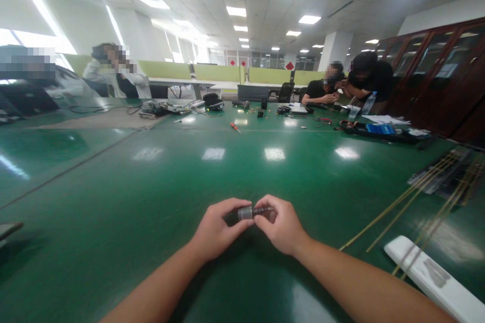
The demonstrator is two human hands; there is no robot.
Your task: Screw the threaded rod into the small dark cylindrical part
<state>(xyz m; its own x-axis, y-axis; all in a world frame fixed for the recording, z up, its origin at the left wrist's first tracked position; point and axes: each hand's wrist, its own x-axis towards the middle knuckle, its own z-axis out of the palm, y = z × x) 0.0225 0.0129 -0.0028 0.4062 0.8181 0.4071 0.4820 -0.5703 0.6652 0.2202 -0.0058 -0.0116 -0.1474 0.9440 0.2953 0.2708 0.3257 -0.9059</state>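
pinched a small silver metal tube with a dark ridged end [250, 211] between both hands, just above the shiny green table [151, 186]. gripped the silver part with the left hand [217, 229] and the dark end with the right hand [280, 224], likely to keep it steady. saw thin yellow metal rods [397, 207] and a long white plastic strip [428, 272] off to the right of the right hand.

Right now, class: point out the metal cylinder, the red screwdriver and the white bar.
metal cylinder [245, 212]: head view, its silver barrel.
red screwdriver [234, 125]: head view, its handle.
white bar [450, 292]: head view, its flat top.
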